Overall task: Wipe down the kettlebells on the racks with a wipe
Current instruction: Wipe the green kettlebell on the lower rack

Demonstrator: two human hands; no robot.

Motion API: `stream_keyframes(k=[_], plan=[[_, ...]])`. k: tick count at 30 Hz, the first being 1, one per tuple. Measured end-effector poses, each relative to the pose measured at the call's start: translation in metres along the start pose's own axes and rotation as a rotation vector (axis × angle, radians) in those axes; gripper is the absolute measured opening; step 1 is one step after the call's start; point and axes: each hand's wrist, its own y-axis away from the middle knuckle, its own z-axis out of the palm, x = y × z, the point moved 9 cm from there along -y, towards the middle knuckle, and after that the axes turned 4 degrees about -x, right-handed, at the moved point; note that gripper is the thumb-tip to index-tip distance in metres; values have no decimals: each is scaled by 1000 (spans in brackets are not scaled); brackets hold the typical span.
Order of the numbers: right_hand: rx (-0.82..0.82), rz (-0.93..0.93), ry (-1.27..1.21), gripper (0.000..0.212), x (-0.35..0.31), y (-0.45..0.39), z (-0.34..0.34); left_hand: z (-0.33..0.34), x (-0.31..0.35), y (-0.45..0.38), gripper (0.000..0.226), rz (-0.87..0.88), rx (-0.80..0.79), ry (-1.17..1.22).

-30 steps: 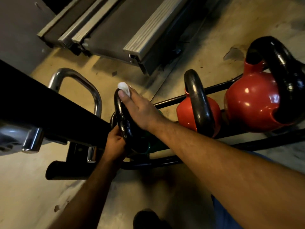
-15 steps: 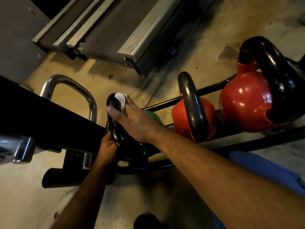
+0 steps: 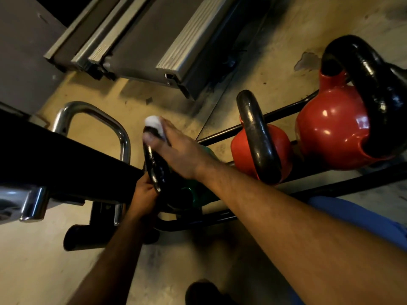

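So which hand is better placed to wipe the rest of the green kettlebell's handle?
The right hand: it already presses the wipe on the handle, while the left hand grips its lower part.

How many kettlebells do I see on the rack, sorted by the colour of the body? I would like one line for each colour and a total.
Red kettlebells: 2, a larger one at the right end and a smaller one beside it.
Green kettlebell: 1, mostly hidden under the right hand, which holds the wipe at its black handle; the left hand grips that handle lower down.
Total: 3
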Motion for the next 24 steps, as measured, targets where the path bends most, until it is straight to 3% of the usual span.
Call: stream_keyframes(k=[3,7,12,16,20,24], plan=[[54,77,-35,75,-1,-10,-10,-1,3,-3,25,-33,4,-36],[53,-51,37,94,-5,2,8,-1,5,4,22,-27,12,-68],[72,111,-13,71,-2,-10,-13,-3,4,-3,26,-71,1,-38],[59,-49,-27,60,-21,2,-6,-4,7,1,21,-73,21,-73],[85,43,-47,61,-10,4,-14,-1,9,1,21,-95,18,-37],[47,-33,-8,59,-21,8,-3,-2,7,6,20,-103,22,-44]])
